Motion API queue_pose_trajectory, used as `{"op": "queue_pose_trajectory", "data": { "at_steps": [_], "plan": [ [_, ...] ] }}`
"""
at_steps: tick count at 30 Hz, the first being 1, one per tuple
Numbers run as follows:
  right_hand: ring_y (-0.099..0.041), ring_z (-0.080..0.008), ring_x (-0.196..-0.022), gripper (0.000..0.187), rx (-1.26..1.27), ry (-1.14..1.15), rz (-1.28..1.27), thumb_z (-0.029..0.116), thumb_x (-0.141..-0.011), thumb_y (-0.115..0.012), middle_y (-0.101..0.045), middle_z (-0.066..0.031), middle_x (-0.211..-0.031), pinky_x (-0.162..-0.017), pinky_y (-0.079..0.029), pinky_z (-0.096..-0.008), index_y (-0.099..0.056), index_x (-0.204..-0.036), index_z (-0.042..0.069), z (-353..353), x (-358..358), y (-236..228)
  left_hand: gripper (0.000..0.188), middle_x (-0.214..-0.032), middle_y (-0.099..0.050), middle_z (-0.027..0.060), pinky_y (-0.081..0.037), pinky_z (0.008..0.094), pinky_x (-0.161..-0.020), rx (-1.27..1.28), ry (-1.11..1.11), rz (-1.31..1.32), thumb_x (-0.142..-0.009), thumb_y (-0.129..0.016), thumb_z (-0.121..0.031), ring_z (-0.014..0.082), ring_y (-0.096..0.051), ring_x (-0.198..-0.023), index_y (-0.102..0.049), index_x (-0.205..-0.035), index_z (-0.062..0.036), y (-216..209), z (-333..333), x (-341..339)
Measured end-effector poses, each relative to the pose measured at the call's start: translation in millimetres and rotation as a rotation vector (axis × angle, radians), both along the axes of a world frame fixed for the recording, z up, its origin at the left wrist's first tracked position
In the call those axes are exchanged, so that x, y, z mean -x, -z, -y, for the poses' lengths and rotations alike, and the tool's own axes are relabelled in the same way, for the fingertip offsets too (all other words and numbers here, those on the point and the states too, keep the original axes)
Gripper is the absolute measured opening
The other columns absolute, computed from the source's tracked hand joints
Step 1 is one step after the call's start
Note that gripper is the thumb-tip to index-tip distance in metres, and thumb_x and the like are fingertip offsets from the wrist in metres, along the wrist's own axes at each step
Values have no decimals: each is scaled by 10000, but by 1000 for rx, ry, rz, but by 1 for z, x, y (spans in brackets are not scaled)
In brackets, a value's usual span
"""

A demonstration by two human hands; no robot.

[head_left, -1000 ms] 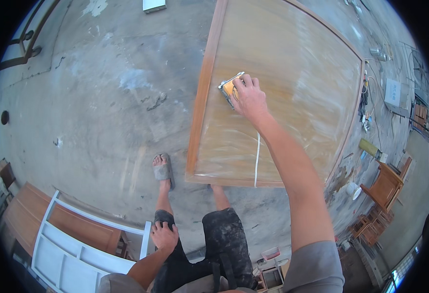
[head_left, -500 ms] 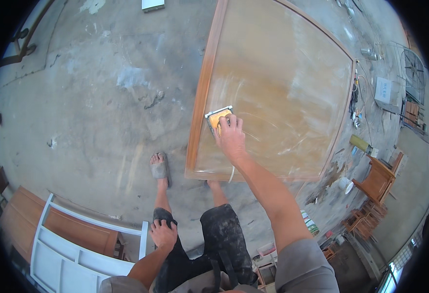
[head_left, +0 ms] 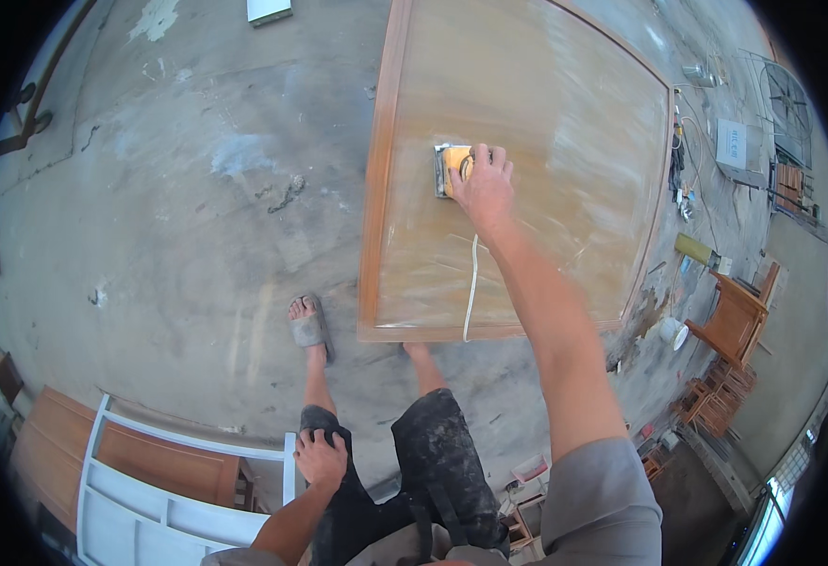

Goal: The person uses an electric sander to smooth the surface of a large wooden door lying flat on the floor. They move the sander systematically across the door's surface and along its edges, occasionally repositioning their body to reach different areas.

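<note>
Right hand (head_left: 488, 191) holds one yellow sander (head_left: 451, 168), it seems.

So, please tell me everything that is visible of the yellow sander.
The yellow sander has a yellow body, plastic by its look, on a flat, squarish base with grey, metal-looking edges. It sits base down on the framed brown panel, left of the panel's middle. The right hand grips it and hides its right part. A white cord runs from near the hand to the panel's near edge; any join with the sander is hidden.
</note>
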State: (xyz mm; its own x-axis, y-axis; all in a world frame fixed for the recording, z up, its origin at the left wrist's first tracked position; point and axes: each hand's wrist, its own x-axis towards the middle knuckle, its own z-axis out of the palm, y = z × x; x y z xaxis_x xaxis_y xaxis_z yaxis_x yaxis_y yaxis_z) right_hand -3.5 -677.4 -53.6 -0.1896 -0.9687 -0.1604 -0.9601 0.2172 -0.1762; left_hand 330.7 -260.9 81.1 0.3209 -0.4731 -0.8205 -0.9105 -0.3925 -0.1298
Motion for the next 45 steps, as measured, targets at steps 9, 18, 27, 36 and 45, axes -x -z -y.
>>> {"op": "queue_pose_trajectory", "data": {
  "at_steps": [9,18,27,36,45],
  "plan": [
    [-550,-369,-1127,473,-26,-72,72,280,-807,-835,-527,-137,-1226,-826,-590,-478,-576,-1158,95,-127,24,-2,398,-1319,-592,164,-448,505,-998,-51,21,25,-925,-619,-401,360,-539,-1235,-706,-1107,-57,0,5,4],
    [-561,-388,-1151,486,25,160,-8,309,-819,-832,-541,-116,-1239,-840,-584,-492,-567,-1185,129,-10,93,-5,390,-1312,-598,160,-473,509,-986,-57,109,40,-923,-625,-397,362,-563,-1217,-701,-1112,-65,2,5,10],
    [-544,-355,-1143,459,-4,7,79,282,-803,-833,-529,-109,-1216,-761,-614,-463,-587,-1158,125,-150,67,2,407,-1292,-620,159,-477,502,-984,-83,140,69,-923,-626,-403,367,-571,-1199,-704,-1135,-64,2,14,17],
    [-552,-380,-1176,486,50,183,-28,302,-828,-818,-540,-137,-1242,-862,-584,-492,-573,-1204,114,-78,176,5,413,-1300,-617,164,-473,511,-983,-77,182,68,-916,-628,-409,372,-560,-1214,-708,-1129,-64,3,10,18],
    [-546,-401,-1201,564,-19,465,-113,374,-855,-786,-514,-171,-1295,-883,-572,-505,-518,-1268,100,-33,152,3,415,-1311,-610,169,-472,516,-986,-72,152,44,-921,-618,-403,377,-550,-1232,-709,-1142,-64,3,8,17]
  ]
}}
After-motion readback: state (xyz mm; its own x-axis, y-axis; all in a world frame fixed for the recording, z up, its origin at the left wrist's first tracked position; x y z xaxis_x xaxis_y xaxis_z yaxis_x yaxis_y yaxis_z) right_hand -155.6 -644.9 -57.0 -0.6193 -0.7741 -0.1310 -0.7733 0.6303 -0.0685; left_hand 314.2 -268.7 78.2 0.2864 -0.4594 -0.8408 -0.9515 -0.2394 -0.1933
